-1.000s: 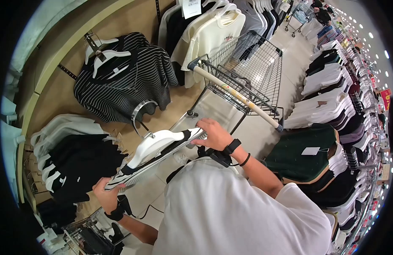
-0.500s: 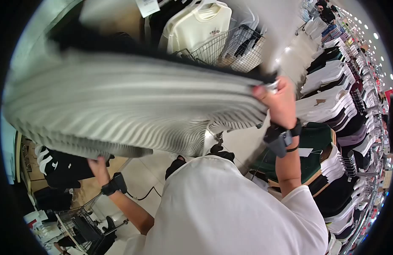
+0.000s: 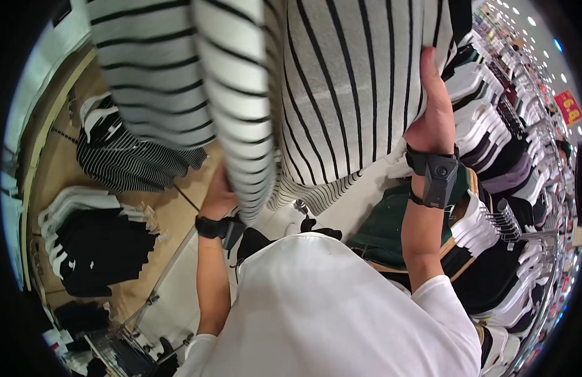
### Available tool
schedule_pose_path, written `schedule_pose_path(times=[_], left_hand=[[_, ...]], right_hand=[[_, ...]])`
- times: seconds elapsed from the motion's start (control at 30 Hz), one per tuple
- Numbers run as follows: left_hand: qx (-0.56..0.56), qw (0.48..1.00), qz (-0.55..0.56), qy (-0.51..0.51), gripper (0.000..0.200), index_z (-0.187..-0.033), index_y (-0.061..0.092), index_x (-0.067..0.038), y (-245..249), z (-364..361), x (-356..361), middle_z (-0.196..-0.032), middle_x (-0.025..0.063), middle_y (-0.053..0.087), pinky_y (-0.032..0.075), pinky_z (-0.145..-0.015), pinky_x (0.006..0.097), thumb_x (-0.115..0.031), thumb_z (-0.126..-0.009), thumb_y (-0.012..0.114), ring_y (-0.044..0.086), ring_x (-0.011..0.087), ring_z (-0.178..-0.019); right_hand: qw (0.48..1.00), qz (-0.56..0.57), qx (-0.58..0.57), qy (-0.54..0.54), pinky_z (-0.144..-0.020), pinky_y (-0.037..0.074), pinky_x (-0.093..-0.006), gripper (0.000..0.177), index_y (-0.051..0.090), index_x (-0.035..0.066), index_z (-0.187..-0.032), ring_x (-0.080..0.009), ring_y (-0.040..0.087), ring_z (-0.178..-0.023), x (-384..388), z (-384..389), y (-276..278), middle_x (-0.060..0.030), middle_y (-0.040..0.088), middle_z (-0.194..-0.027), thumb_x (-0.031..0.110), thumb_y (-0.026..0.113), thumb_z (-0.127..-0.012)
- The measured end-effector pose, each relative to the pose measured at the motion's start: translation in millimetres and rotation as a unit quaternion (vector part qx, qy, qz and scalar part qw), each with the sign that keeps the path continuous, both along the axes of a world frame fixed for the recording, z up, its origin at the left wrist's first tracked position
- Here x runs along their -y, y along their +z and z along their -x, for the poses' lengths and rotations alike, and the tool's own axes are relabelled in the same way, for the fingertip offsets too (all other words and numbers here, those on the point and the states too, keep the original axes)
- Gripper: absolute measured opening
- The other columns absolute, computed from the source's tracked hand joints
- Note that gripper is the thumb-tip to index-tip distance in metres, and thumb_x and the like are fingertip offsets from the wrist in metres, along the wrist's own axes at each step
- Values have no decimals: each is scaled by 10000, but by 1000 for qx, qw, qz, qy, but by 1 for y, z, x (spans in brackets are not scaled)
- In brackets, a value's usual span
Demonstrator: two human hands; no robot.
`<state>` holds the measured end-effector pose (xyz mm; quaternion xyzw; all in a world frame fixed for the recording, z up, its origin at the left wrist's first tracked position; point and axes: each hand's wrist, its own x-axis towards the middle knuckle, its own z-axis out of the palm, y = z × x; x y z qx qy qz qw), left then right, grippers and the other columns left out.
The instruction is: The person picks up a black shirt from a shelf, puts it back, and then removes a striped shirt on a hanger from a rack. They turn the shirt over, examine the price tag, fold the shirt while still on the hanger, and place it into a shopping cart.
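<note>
A striped knit garment, pale with thin black stripes, hangs in folds in front of me and fills the upper middle of the head view. Its top runs out of the picture. My right hand is at its right edge, thumb upright against the cloth, the other fingers hidden behind it. On the left, my left hand is up against the lower folds. Cloth covers the fingers of that hand, so their grip does not show. Each wrist wears a black strapped device.
At left, a wooden display surface bears a black-and-white striped garment and black shirts on white hangers. Green garments lie at right, beside a long rack of hanging clothes. A wire cart stands at lower left.
The striped garment has swung from a wide, blurred sideways spread to hanging upright before me. My left hand has moved up and right; my right hand has risen slightly.
</note>
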<state>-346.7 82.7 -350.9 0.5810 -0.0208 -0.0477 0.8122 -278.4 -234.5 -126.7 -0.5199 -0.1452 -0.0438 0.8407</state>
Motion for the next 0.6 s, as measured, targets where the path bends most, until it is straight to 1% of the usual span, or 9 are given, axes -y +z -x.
schedule_pose_path(times=[0.1,0.17,0.23,0.33,0.37,0.4,0.47,0.53,0.6], left_hand=[[69,961,-211,-162,1135,-1521,141,-65,54,-29,65,-1303,129,545,476,-933,337,-64,-649,868,575,203,-1092],[99,934,-267,-217,1222,-1551,51,-84,77,-47,94,-1242,146,583,521,-860,328,-38,-636,861,630,208,-989],[112,923,-269,-252,1339,-1557,-5,-137,84,-64,110,-1354,186,481,506,-890,369,-125,-581,911,597,248,-1069],[187,915,-252,-254,1464,-1558,-58,-177,93,-88,134,-1475,234,341,477,-951,445,-242,-511,964,533,320,-1199],[183,928,-197,-259,1535,-1552,-102,-192,90,-99,144,-1508,258,269,430,-1003,515,-329,-471,980,450,377,-1291],[180,933,-206,-233,1468,-1554,8,-136,93,-105,152,-1487,269,308,420,-1032,469,-353,-475,980,440,388,-1302],[248,920,-225,-204,1191,-1500,230,-29,99,-130,173,-1460,256,385,418,-1041,395,-398,-601,920,463,343,-1284],[169,878,-363,-263,774,-1259,476,40,133,-151,187,-1116,197,587,483,-854,368,-345,-706,857,605,273,-1019],[211,882,-353,-231,479,-1057,630,64,147,-170,200,-844,146,679,508,-724,355,-310,-799,781,670,228,-808]], right_hand=[[999,24,19,-41,-977,477,-346,532,490,46,-1379,-210,603,-1150,18,1,19,-71,598,-1316,386,575,-979],[999,15,34,-31,-986,473,-348,552,472,58,-1404,-218,594,-1168,32,-3,32,-80,596,-1319,369,599,-967],[941,218,184,-182,-1008,471,-343,565,422,69,-1451,-216,576,-1197,69,-12,38,-99,581,-1337,348,570,-982],[922,235,194,-240,-1029,465,-337,633,317,56,-1507,-202,552,-1217,98,-13,70,-116,515,-1410,116,602,-945],[911,244,201,-266,-1024,468,-336,639,320,57,-1506,-202,554,-1214,109,-12,78,-118,520,-1403,113,608,-939],[904,248,200,-284,-1019,472,-336,644,323,59,-1505,-202,557,-1211,116,-10,82,-120,525,-1397,109,614,-933],[888,258,197,-326,-1008,479,-336,655,329,62,-1503,-203,562,-1205,131,-8,94,-125,534,-1385,101,627,-920],[872,268,193,-361,-998,486,-336,667,335,65,-1501,-203,568,-1199,144,-6,105,-129,543,-1372,93,639,-908],[861,274,186,-386,-988,494,-336,678,341,68,-1499,-204,573,-1193,156,-7,118,-134,553,-1360,86,652,-896]])
